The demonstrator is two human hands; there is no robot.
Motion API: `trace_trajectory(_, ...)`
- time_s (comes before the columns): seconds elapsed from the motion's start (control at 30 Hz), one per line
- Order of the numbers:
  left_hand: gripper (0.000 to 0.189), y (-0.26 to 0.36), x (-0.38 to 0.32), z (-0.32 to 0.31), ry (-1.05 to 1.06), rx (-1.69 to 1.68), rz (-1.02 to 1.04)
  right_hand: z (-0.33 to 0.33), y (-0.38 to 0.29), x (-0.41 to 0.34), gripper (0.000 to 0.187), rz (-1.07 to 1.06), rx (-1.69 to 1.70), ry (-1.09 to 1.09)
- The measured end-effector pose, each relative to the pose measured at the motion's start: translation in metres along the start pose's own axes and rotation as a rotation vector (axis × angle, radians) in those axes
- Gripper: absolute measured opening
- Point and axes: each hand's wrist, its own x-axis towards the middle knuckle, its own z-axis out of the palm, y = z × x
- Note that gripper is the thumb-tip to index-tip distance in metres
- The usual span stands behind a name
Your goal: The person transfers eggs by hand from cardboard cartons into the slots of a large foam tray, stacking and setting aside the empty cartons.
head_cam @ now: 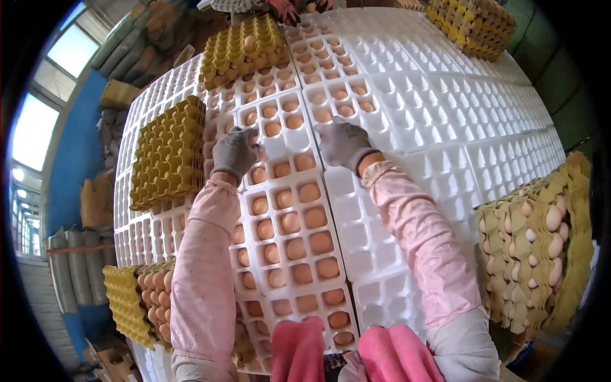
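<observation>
My left hand (235, 152), in a grey glove, is over a white foam egg tray (287, 177) left of the seam. Its fingers curl beside a partly visible brown egg; whether they grip it is unclear. Two bare white cells (286, 143) lie just to its right. Across the seam, my right hand (344, 142), also gloved in grey, reaches over another white foam tray (344, 184). Its fingertips are close to a brown egg (323, 114), and its palm side is hidden. Brown eggs (290, 222) sit singly in the cells between my forearms.
Stacked pulp egg trays (167, 153) stand left of my left hand. Another pulp stack (243, 47) bears an egg on top. Egg-filled pulp trays (525, 248) stand at right, more pulp trays (470, 26) at far right. Another person's gloved hand (285, 10) is at the far edge.
</observation>
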Motion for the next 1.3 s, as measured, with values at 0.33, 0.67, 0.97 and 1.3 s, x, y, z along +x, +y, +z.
trace_trajectory(0.33,0.015,0.067,0.026,0.033,0.263,-1.015,-0.192,0.042,0.063,0.015,0.019,-0.156,0.070,0.630)
trace_trajectory(0.67,0.038,0.015,-0.003,0.028,0.000,-0.113,-0.065,0.045,0.059,0.014,0.017,-0.114,0.200,0.613)
trace_trajectory(0.97,0.041,0.052,0.014,0.015,0.228,-0.550,0.025,0.041,0.059,0.021,0.016,-0.141,0.276,0.650)
trace_trajectory(1.3,0.020,0.082,-0.027,-0.016,0.110,-0.456,0.124,0.034,0.116,0.022,0.024,-0.213,-0.017,0.610)
